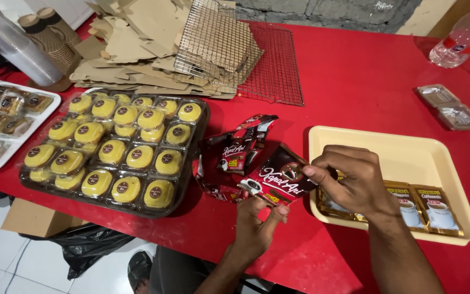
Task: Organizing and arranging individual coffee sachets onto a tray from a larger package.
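Sachets (278, 179), dark red, sit between both hands above the red table (354, 71). The left hand (257, 223) pinches the bottom edge; the right hand (354, 179) pinches the top. Holding tight near the edges looks best. Gold sachets (431, 209) lie in a cream tray (409, 147). Yellow cakes (115, 152) sit left, in clear boxes.
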